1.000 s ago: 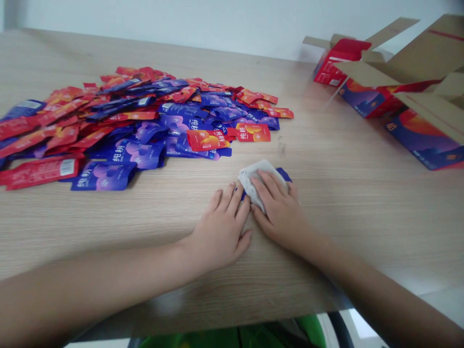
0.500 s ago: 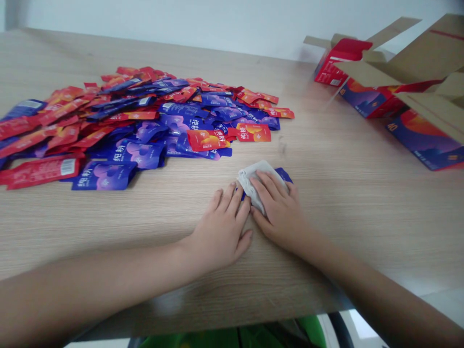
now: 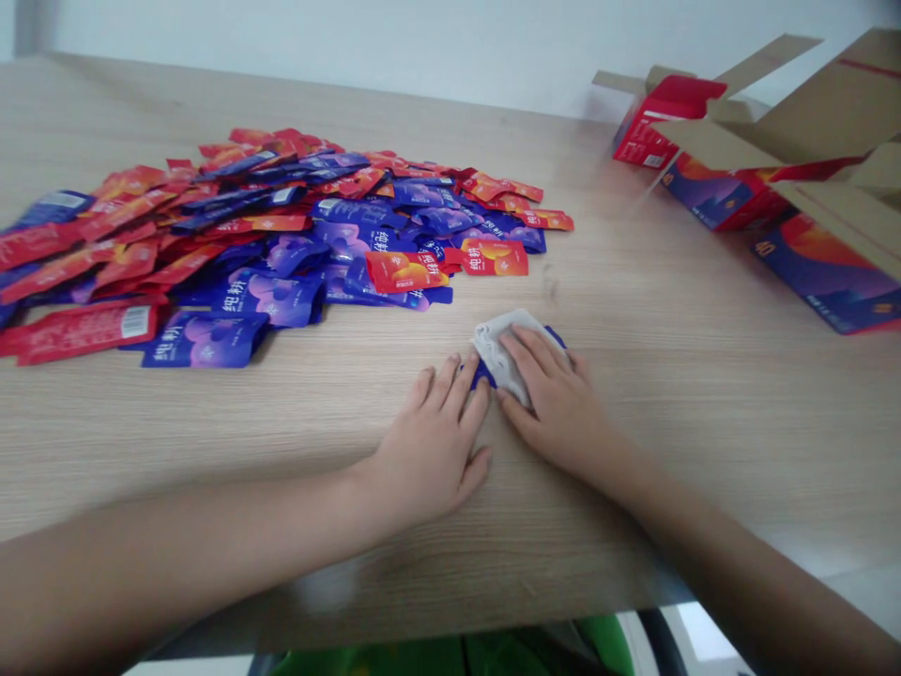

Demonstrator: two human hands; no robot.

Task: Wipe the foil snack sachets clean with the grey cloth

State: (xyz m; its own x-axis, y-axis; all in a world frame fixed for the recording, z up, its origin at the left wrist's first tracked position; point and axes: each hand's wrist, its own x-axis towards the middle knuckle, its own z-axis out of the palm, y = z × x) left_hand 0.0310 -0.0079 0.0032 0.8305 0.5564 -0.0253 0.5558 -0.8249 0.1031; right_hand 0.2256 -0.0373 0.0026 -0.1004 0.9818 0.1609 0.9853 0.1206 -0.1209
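Note:
A blue sachet (image 3: 481,376) lies on the table, mostly hidden beneath a folded white cloth (image 3: 496,340). My right hand (image 3: 559,404) presses that cloth down on the sachet, its fingers lying over the fabric. My left hand (image 3: 433,441) rests flat with fingers spread, its fingertips touching the sachet's left end. Behind and to the left spreads a heap of sachets, blue ones (image 3: 204,340) and red-orange ones (image 3: 495,256) mixed together.
Several open cardboard boxes stand at the right, among them a small red one (image 3: 648,122) and a blue-and-orange one (image 3: 823,268) with raised flaps. The wooden table (image 3: 282,413) meets a pale wall (image 3: 422,47) at the back.
My right hand has slid the cloth slightly to the right over the sachet, baring more of its left end. My left hand has stayed almost in place.

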